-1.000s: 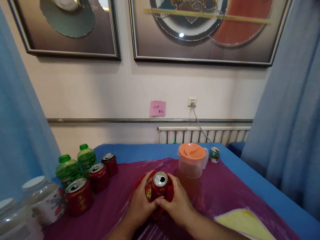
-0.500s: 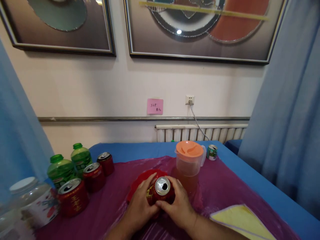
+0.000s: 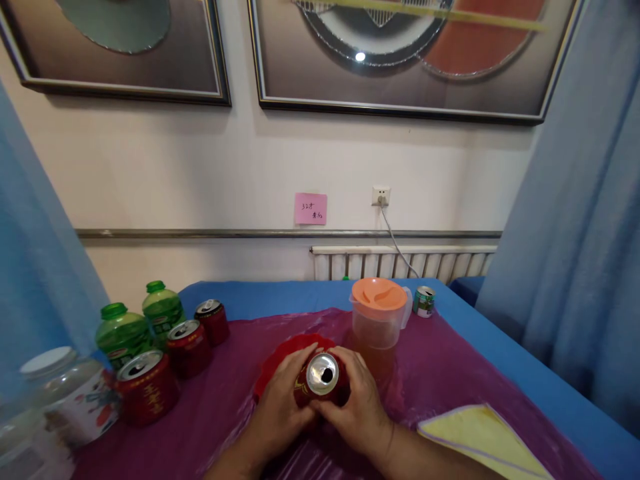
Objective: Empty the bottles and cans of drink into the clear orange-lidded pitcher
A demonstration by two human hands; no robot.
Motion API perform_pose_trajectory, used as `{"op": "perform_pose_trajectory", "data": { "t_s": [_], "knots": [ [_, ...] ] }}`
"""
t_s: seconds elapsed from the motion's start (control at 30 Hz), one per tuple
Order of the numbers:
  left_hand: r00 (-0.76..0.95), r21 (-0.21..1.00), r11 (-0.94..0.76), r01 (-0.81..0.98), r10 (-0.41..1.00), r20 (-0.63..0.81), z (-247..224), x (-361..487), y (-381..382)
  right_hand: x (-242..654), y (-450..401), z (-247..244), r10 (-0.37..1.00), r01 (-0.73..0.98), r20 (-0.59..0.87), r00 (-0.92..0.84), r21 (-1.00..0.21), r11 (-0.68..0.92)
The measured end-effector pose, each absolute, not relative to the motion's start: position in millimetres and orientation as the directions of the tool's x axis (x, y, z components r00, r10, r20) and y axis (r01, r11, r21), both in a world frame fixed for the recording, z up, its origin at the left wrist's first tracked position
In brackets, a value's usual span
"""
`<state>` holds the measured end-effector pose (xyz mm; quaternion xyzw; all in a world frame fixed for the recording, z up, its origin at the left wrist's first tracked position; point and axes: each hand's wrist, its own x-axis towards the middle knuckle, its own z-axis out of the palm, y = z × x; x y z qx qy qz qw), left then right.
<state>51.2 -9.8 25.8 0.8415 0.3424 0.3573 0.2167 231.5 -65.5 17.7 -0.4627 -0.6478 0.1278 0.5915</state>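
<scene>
Biggest first: in front of you is the blue-covered table, and the purple plastic sheet spreads wide across it, stopping short of the far edge. Over to the right, the yellow cloth lies on the sheet, just beside your right forearm. Up towards the far right corner stands the pitcher, orange lid on, amber liquid low inside. Two clear jars with white tops sit down the left side, the nearer one blurred. The red dish is mid-table, partly behind your hands. And here's the grip: your left hand and right hand close around the red can, one from each side, thumbs nearly meeting on your side of it. It's just right of the dish's visible rim, opening up; whether its base touches anything, you can't tell. Towards the far left corner, two green bottles stand behind a slanting row: nearest can, middle can, farthest can, all red. Smallest, the green can stands by the far right corner, near the pitcher's handle.
</scene>
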Motion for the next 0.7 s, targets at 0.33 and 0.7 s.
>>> {"op": "perform_pose_trajectory", "data": {
  "t_s": [0.33, 0.7],
  "knots": [
    [0.453, 0.65, -0.602, 0.463, 0.791, 0.41, 53, 44, -11, 245, -66, 41, 0.828, 0.328, 0.501, 0.251, -0.849, 0.414],
    [0.309, 0.364, -0.556, 0.748, 0.776, 0.55, 17, 23, 39, 352, -111, 44, 0.837, 0.334, 0.401, 0.372, -0.899, 0.282]
  ]
}}
